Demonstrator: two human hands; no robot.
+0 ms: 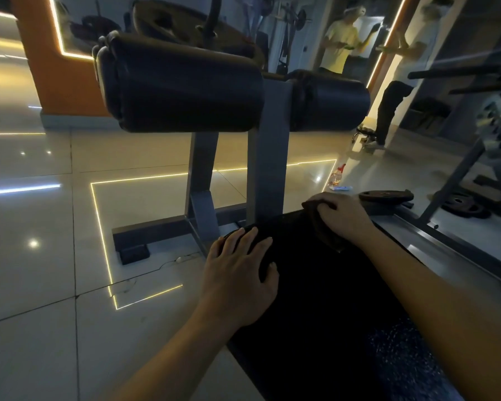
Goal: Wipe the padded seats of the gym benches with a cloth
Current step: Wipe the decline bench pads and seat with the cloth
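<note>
While right hand (340,217) holds cloth (329,240) | seat (315,299) runs lengthwise toward rollers (182,88)

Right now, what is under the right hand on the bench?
A dark cloth lies under the right hand, on the far end of the black padded seat. The hand covers the cloth's middle, so the seat beneath cannot be seen.

Glossy tiled floor (41,227), matt grey metal frame (268,157) — black padded seat (315,299) looks dull, faintly grained, cloth (327,235) soft.
</note>
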